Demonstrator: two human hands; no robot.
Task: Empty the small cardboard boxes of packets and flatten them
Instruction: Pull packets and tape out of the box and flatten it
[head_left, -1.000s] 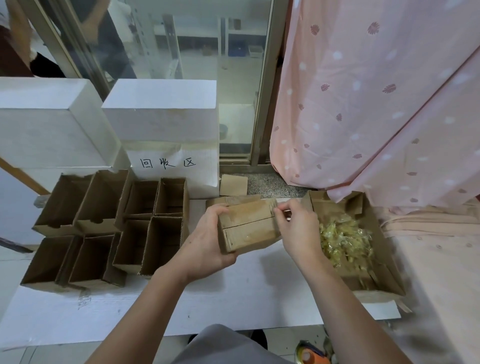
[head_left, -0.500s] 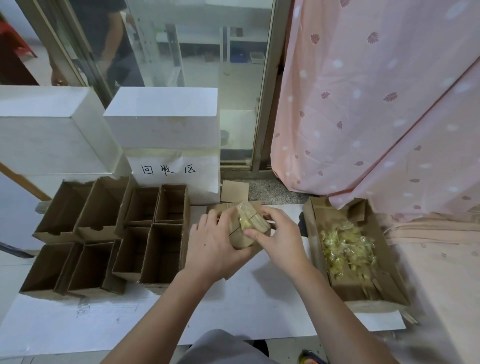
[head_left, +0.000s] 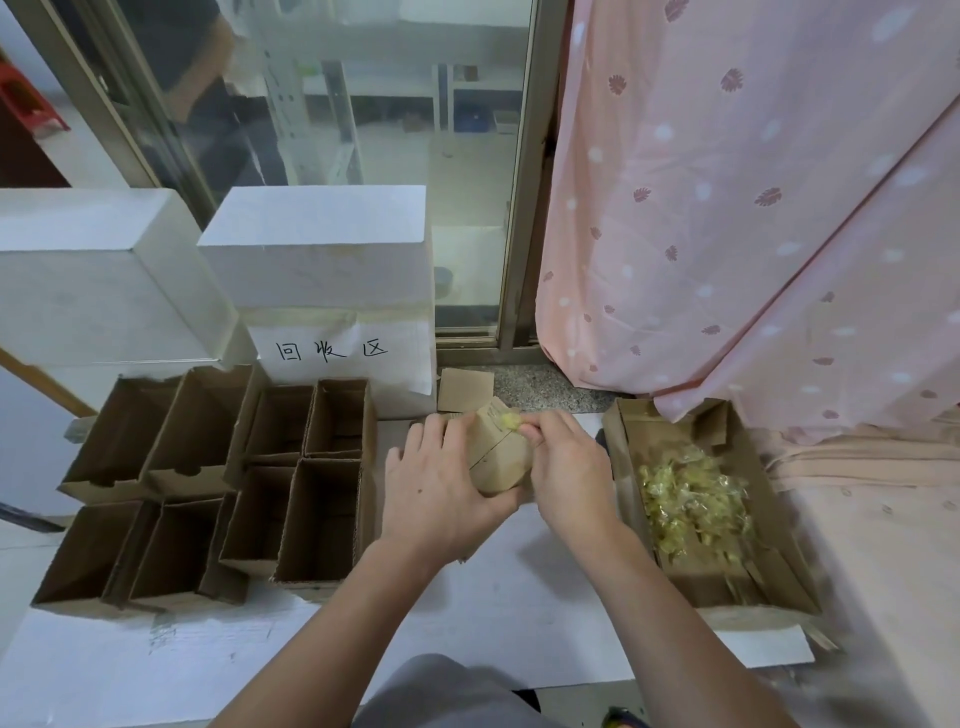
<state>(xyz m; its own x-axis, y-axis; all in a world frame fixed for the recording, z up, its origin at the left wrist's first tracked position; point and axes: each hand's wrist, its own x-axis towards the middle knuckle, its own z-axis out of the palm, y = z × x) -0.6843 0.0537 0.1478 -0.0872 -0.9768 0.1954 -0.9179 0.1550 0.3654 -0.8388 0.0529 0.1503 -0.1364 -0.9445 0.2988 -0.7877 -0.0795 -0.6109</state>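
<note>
A small brown cardboard box (head_left: 497, 457) is held over the white table top, tilted with its far end up. My left hand (head_left: 439, 488) grips its left side and underside. My right hand (head_left: 563, 462) holds its right side, and the fingertips pinch at the far end, where a yellow packet (head_left: 506, 420) pokes out. To the right lies a flat open cardboard tray (head_left: 618, 441) holding a heap of yellow packets (head_left: 693, 504). Several small open-topped boxes (head_left: 322, 514) stand in a block to the left.
Two large white boxes (head_left: 317, 244) stand behind the small boxes, one above a handwritten paper label (head_left: 332, 351). A loose cardboard flap (head_left: 465, 389) lies behind my hands. A pink patterned curtain (head_left: 753, 208) hangs at the right. A glass door (head_left: 389, 130) is behind.
The box has been turned from lying sideways to end-up and brought left toward the table's middle. My right fingers have moved to its far end, where a yellow packet now shows.
</note>
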